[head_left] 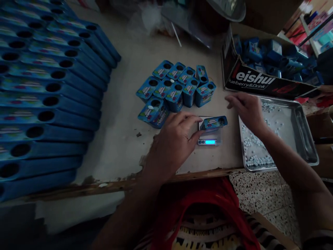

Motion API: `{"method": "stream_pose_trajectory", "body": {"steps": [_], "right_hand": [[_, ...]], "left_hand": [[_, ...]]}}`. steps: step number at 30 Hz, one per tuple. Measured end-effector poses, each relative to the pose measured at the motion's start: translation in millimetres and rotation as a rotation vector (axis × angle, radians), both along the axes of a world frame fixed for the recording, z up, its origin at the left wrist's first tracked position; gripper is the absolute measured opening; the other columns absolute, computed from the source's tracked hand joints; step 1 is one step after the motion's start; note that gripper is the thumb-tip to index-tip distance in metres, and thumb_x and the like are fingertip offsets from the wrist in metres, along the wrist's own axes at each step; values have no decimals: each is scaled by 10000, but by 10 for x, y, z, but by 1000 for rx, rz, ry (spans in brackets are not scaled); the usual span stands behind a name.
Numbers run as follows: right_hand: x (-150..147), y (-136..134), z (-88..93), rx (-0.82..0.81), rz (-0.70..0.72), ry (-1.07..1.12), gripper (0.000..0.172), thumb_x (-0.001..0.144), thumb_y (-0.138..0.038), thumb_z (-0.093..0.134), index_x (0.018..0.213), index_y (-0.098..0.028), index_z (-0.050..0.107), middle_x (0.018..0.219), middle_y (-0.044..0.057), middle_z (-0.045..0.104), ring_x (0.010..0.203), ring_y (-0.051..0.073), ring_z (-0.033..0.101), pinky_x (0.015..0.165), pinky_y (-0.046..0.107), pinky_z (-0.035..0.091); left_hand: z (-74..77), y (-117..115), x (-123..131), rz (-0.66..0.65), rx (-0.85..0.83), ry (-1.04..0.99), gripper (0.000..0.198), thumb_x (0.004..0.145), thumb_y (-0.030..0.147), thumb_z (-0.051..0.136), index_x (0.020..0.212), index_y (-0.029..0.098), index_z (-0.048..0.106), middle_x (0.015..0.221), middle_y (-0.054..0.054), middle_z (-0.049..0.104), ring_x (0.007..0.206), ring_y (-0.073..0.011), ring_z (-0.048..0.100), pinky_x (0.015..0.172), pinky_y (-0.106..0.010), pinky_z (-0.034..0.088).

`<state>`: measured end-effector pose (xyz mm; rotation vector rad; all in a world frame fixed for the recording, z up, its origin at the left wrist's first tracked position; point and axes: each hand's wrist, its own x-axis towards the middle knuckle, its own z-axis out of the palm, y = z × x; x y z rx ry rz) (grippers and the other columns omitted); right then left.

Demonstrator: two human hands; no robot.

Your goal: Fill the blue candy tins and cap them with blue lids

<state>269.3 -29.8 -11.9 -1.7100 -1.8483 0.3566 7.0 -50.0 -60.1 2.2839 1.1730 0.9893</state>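
Blue candy box [213,122] is sitting on a small digital scale [208,136], "CARAMELO" print showing and its round opening over at the right end. Scale's display [210,142] is lit up bright blue, but the digits are too blurry for me to read.

Left hand [179,137] is right at the box's left end, thumb and fingers curved in a C around it. Can't tell if they're actually pinching it or just hovering there. Right hand [247,109] is up between the scale and a metal tray [299,139], fingers bunched close together and pointing left; can't tell whether there's anything in them.

Tray has a bunch of small pale round candies [260,160] in it, mostly over on its left side. Just beyond the scale there's a cluster of similar blue boxes [174,99] on the tabletop [117,146], two with a white piece lying on top.

Way off to the left, long blue rows of boxes [78,104] stacked side by side. Behind the tray, a black carton [260,78] reading "eishui" is loaded with more loose blue boxes [274,50].
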Motion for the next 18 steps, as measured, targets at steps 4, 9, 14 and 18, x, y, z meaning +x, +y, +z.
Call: {"method": "stream_pose_trajectory", "body": {"steps": [4, 9, 14, 18], "right_hand": [[49, 597, -119, -109, 71, -63, 209, 1025, -368, 727, 1176, -231, 773, 788, 1, 738, 848, 216, 725, 809, 310, 499], [58, 1000, -399, -151, 181, -286, 242, 1006, -330, 807, 1192, -199, 727, 969, 7, 761, 975, 203, 685, 885, 287, 432], [121, 909, -453, -127, 165, -308, 304, 1059, -406, 748, 1153, -117, 765, 902, 10, 728, 895, 160, 636, 861, 287, 388], [183, 675, -410, -128, 6, -325, 153, 1015, -297, 766, 1078, -159, 787, 888, 56, 746, 905, 238, 664, 840, 341, 441]], "left_hand": [[7, 9, 15, 4, -29, 64, 414, 912, 206, 832, 1301, 268, 702, 1281, -88, 745, 1243, -330, 687, 1088, -478, 566], [-7, 58, 52, 22, -61, 117, 645, 801, 170, 937, 1357, 271, 625, 1323, -89, 729, 1274, -349, 664, 1088, -470, 551], [-1, 137, 235, -28, -63, 154, 746, 741, 206, 996, 1369, 262, 598, 1342, -84, 721, 1273, -343, 658, 1105, -456, 534], [-14, 169, 491, -56, -79, 221, 704, 754, 228, 981, 1358, 213, 620, 1335, -113, 713, 1259, -357, 654, 1099, -473, 529]]}}
